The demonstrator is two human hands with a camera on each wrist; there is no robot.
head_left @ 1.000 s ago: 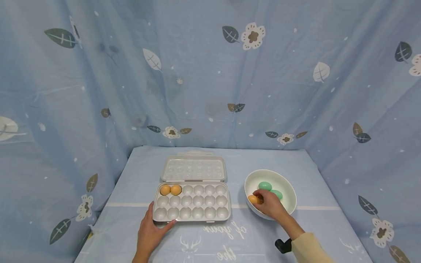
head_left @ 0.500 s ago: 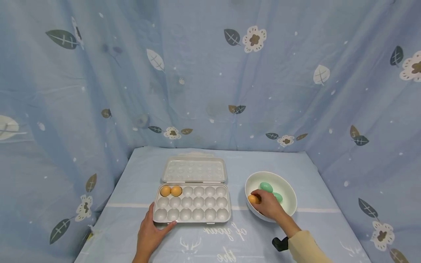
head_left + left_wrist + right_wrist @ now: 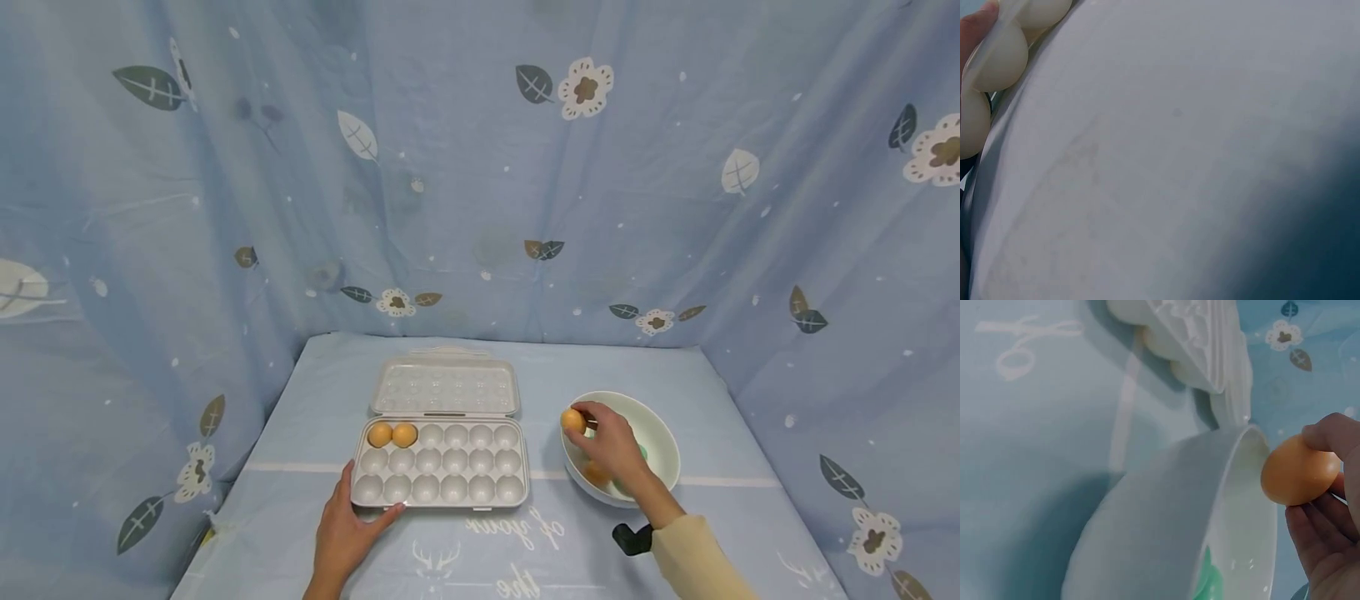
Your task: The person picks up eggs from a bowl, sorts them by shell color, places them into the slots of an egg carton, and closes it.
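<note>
An orange egg (image 3: 1297,472) is pinched between the thumb and fingers of the right hand (image 3: 611,442), above the left part of the rim of the bowl (image 3: 660,417). Its free end is pointed away from the palm, leftward from the bowl; in the right wrist view its long axis is slanted slightly, lower at the free end. Which end is blunter cannot be told, the other being covered by fingers. Inside the bowl, another orange egg (image 3: 597,473) and some green eggs (image 3: 1213,581) are partly hidden.

Left of the bowl, a tray (image 3: 358,479) is touched at its near left corner by the spread left hand (image 3: 341,533). Two orange eggs (image 3: 392,434) are seated in its far row, in the leftmost cups; its lid (image 3: 446,386) is folded back.

Beneath the bowl, a pale blue cloth (image 3: 750,533) is crossed by a white band (image 3: 300,468). Beyond the bowl and at both sides, a blue curtain (image 3: 465,167) is hung, printed with leaves and flowers.
</note>
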